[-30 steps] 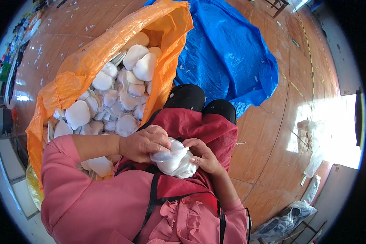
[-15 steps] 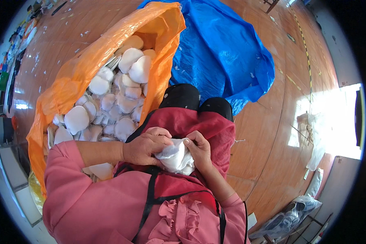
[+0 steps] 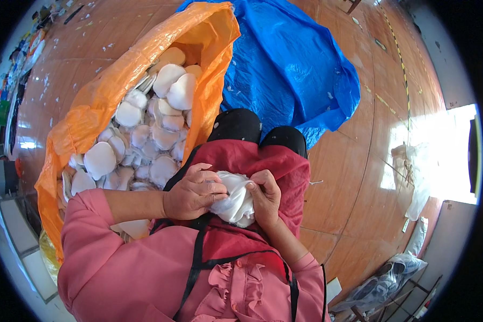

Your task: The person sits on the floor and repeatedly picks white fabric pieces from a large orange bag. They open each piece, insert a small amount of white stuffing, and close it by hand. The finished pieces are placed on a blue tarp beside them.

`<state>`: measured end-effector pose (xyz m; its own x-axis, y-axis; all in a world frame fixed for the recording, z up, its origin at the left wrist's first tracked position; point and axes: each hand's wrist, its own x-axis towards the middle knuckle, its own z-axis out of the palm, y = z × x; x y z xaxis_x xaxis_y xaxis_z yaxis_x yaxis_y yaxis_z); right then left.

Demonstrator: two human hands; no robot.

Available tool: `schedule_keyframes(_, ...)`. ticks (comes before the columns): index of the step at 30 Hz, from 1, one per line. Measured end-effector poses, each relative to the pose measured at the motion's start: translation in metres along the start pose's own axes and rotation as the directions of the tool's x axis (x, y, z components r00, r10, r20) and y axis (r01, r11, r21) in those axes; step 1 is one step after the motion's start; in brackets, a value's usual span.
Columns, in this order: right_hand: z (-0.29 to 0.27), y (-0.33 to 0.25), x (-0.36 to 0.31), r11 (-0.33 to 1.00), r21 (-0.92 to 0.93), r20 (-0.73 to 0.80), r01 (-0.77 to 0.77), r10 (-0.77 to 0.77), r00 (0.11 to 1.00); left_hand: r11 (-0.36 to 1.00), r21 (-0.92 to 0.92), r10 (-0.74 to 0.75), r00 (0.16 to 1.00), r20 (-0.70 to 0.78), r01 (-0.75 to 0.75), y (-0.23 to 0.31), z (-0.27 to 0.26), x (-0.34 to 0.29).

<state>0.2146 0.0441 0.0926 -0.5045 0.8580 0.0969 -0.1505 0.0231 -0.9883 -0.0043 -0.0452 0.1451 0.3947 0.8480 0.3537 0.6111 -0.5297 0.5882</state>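
Observation:
Over my lap, on a red apron [image 3: 282, 169], both hands hold a bunched piece of soft white cloth-like material [image 3: 234, 199]. My left hand [image 3: 196, 192] closes on its left side, with the fingers bent over the upper edge. At its right side my right hand [image 3: 265, 197] pinches a fold between thumb and fingers. To my left, an orange woven sack [image 3: 80, 126] gapes open. Inside it lie many rounded white pads [image 3: 100, 160], loosely heaped and overlapping.
A blue plastic sack [image 3: 290, 64] spreads on the floor beyond my knees. Bagged dark items in clear plastic [image 3: 383, 284] sit at the lower right. A pale sheet of plastic [image 3: 419, 182] lies by the bright doorway. White scraps dot the brown floor [image 3: 341, 182].
The fingers of my left hand have shifted up and spread over the white material, which now looks rounder and twisted. My right hand keeps its pinch. The view has moved slightly.

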Motion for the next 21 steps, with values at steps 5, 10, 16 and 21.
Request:
schedule_keyframes(5, -0.007, -0.002, 0.002, 0.985, 0.102, 0.184, -0.137, 0.116, 0.976, 0.998, -0.065, 0.009, 0.999, 0.044, -0.006, 0.003, 0.005, -0.005)
schedule_keyframes(10, -0.015, -0.003, 0.000, 0.898, 0.203, 0.307, -0.390, 0.320, 0.896, 0.998, -0.020, -0.053, 0.993, 0.105, 0.055, 0.007, 0.000, -0.001)
schedule_keyframes(16, -0.016, 0.006, 0.003, 0.965, 0.181, 0.402, -0.188, 0.102, 0.910, 0.983, 0.064, -0.184, 0.909, 0.374, 0.172, -0.009, -0.009, 0.009)
schedule_keyframes(21, -0.008, 0.001, 0.008, 0.984, 0.126, 0.357, -0.124, 0.071, 0.931, 0.986, 0.000, -0.144, 0.840, 0.523, 0.169, -0.014, -0.019, 0.024)
